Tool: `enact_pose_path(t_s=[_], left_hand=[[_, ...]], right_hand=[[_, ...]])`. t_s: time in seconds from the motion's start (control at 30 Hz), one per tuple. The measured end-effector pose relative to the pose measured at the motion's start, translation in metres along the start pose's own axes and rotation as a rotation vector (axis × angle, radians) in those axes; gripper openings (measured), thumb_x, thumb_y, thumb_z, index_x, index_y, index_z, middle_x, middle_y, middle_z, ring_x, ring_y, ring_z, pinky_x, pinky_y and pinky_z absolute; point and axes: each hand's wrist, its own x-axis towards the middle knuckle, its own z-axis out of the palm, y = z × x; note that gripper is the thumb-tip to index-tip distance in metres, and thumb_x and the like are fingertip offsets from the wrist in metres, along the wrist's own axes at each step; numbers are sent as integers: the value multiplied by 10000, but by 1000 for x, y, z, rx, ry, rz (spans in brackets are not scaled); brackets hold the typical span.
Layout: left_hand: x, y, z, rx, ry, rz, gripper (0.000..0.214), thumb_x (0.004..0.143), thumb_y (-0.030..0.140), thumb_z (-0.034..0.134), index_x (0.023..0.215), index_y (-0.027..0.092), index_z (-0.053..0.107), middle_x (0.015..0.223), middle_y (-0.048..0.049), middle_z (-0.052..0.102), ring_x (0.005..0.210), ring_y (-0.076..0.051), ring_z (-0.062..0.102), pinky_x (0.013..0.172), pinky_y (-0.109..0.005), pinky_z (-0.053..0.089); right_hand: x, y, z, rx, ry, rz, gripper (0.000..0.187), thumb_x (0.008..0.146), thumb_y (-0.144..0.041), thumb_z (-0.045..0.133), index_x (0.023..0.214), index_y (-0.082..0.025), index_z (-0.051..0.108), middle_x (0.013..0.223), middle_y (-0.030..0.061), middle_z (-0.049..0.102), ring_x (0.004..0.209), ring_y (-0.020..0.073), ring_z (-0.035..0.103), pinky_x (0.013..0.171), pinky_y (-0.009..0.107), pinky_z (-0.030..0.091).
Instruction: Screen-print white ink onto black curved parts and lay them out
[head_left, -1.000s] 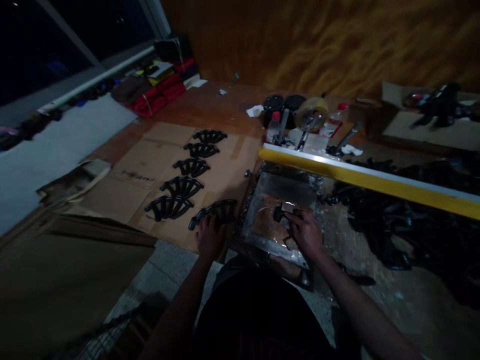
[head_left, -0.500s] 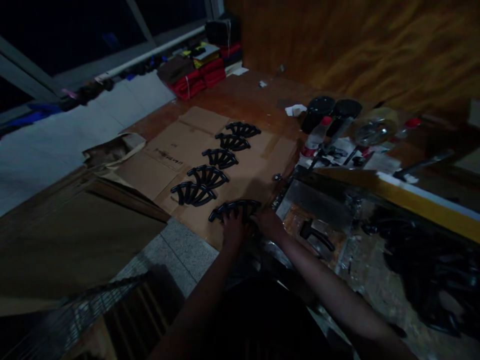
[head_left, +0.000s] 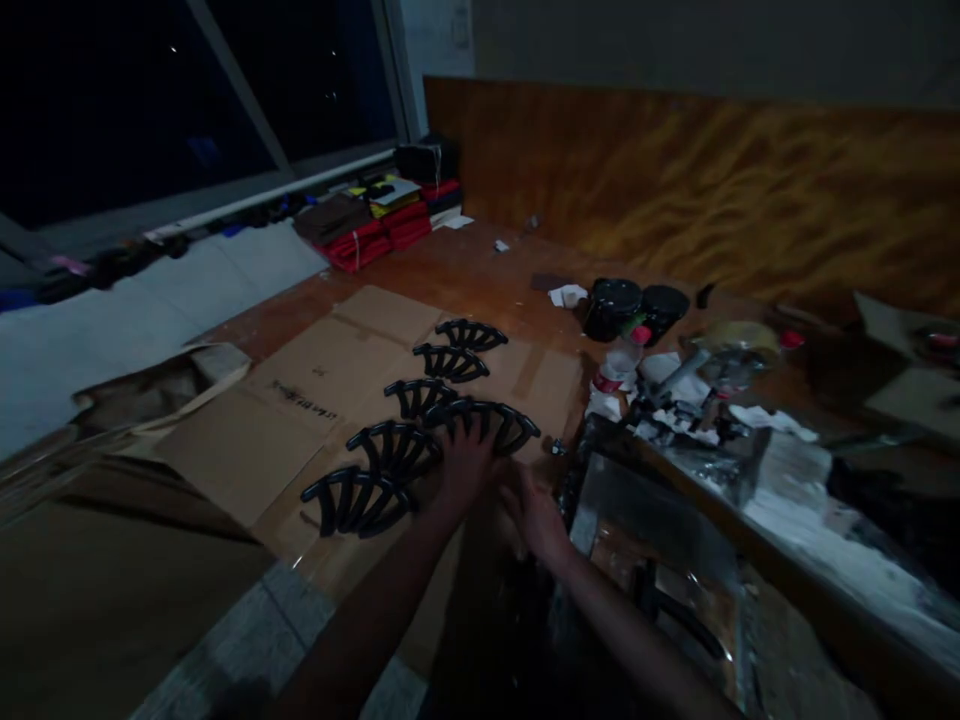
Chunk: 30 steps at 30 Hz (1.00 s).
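My left hand (head_left: pixel 463 462) grips a fan-shaped group of black curved pieces (head_left: pixel 514 428), held over the cardboard sheet close to the other groups. My right hand (head_left: pixel 538 515) is just to the right and nearer me, its fingers apart and holding nothing. Several similar black groups lie in a slanting row on the cardboard (head_left: pixel 300 400): the nearest group (head_left: pixel 356 500) at lower left, the farthest group (head_left: pixel 472 333) at the top. The held group partly covers the end of a middle group (head_left: pixel 412 397). Dim light hides the finer detail of the pieces.
To my right stands a tray-like work surface (head_left: pixel 637 495) with a loose black curved piece (head_left: pixel 686 620). Beyond it are a bottle with a red cap (head_left: pixel 621 362), black round containers (head_left: pixel 611 305) and a tape roll (head_left: pixel 739 345). Red folded bundles (head_left: pixel 375 240) lie at the back left.
My left hand has carried the black group forward from the cardboard's near edge towards the row. My right hand has come off the group. The camera view has tilted upward.
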Motion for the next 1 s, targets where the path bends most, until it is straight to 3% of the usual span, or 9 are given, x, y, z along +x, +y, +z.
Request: enact_pose_path(t_s=[0.1,0.23,0.37,0.5,0.63,0.7,0.77,0.87,1.0], left_hand=[[80,-4,-5,-20,-8,81,530,873,441,616,1371,259,589,1555,-114,428,1414,-414,334,1104,-611,314],[166,11,9,-76,-98,140,516,870,479,600,1330,247,623,1549,-112,434,1412,-399,329,1108,-599,311],[220,29,31,-112,-160,166,481,877,480,585,1290,243,650,1507,-126,487,1391,-388,371,1104,-601,312],[249,36,45,-131,-185,143,464,882,476,579,1257,216,665,1484,-152,505,1366,-381,413,1090,-580,343],[253,37,58,-141,-131,104,595,909,463,539,1445,206,504,1567,-180,387,1432,-421,309,1097,-638,316],[242,39,70,-159,-26,96,647,936,441,490,1537,239,361,1636,-155,257,1488,-427,187,1109,-697,256],[224,41,83,-189,104,96,632,956,412,447,1556,259,318,1664,-120,180,1518,-400,107,1128,-704,219],[191,42,101,-241,208,122,597,969,386,414,1538,213,363,1653,-128,217,1525,-356,137,1168,-624,237],[147,38,110,-291,186,151,571,976,351,385,1492,112,427,1592,-183,346,1494,-315,266,1196,-518,255]], right_hand=[[26,0,9,-180,-146,66,565,951,-252,510,1495,-122,433,1498,200,469,1414,301,409,1148,443,347],[45,5,30,-390,-299,161,652,941,-301,542,1549,-165,351,1612,210,225,1498,403,153,1161,599,243],[46,20,54,-435,-300,201,648,963,-261,473,1577,-219,268,1632,168,113,1508,380,74,1167,648,166],[42,35,72,-383,-272,184,667,966,-352,494,1578,-233,257,1632,166,61,1503,393,58,1168,659,148],[41,39,82,-388,-243,176,672,969,-399,499,1578,-241,263,1630,165,80,1500,406,59,1141,699,183],[41,37,83,-419,-221,174,673,956,-369,523,1573,-244,284,1629,159,85,1497,413,70,1130,716,190],[41,33,79,-443,-218,173,679,936,-324,549,1565,-230,311,1626,160,94,1494,416,83,1131,717,190],[44,26,67,-435,-248,165,650,930,-269,525,1552,-207,347,1618,160,135,1495,395,115,1154,679,199],[47,14,42,-382,-251,114,622,931,-277,502,1527,-143,388,1599,187,224,1483,390,215,1150,644,262]])
